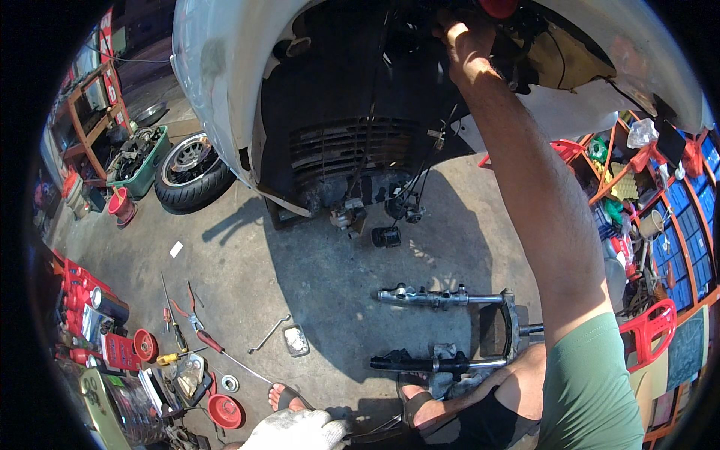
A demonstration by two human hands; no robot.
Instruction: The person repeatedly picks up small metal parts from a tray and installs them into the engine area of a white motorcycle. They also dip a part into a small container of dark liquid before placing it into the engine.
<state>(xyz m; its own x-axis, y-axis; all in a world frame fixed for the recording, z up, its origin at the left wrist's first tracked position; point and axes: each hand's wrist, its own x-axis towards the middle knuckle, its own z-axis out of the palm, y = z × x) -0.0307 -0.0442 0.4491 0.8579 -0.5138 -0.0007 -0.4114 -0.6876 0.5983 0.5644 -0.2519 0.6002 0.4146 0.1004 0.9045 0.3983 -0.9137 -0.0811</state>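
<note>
My bare right hand (466,49) reaches up inside the open front of a pale scooter body (217,67), its fingers curled in deep shade around something I cannot make out. Low in view, my left hand (296,430) wears a white glove with the fingers bent in; whatever it holds is hidden. Below the scooter front, a brake caliper (347,217) and a dark part (411,211) dangle on cables near the floor. A front fork (420,296) with two legs lies on its side beside my right foot, across from my left hand.
A wheel with tyre (193,180) lies at left by a green crate (142,161) of parts. Pliers (196,322), screwdrivers, a bent wrench (268,335) and a small tray (296,340) are on the floor. Red bowls (226,411) sit lower left. A red chair (649,334) stands right.
</note>
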